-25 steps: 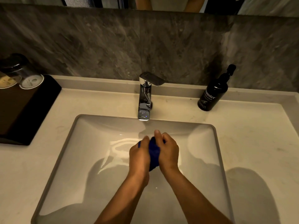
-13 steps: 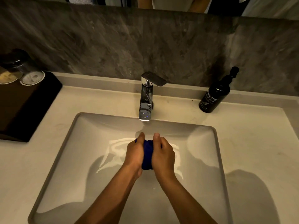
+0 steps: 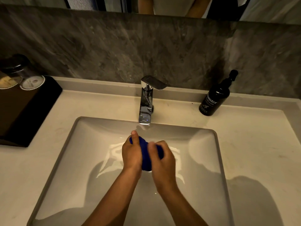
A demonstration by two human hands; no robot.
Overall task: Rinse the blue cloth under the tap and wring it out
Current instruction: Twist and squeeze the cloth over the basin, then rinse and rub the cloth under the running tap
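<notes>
Hands over a rectangular undermount basin, seen from above and behind the person's forearms. Both hands are closed around a blue cloth, which is bunched into a compact wad between them, above the middle of the basin and nearer its far wall. The left hand grips the cloth's left side, thumb raised and pointing toward the tap. The right hand grips the right side with fingers curled over the top; its fingertips are slightly blurred. Only the middle strip of the cloth and a small bulge past each hand show, the rest being covered by palms and fingers.

A chrome single-lever tap stands at the far rim, its spout overhanging the basin just beyond the hands; the cloth lies in front of the spout, not directly beneath it. Whether water is running cannot be told, though bright rippled reflections mark the wet basin floor around the hands.

On the pale stone counter, to the right of the tap, stands a black pump bottle labelled as hand wash, tilted by the wide lens. At the left edge lies a dark tray bearing two inverted glasses with paper caps. Behind runs a grey marbled backsplash, with a mirror strip above.
</notes>
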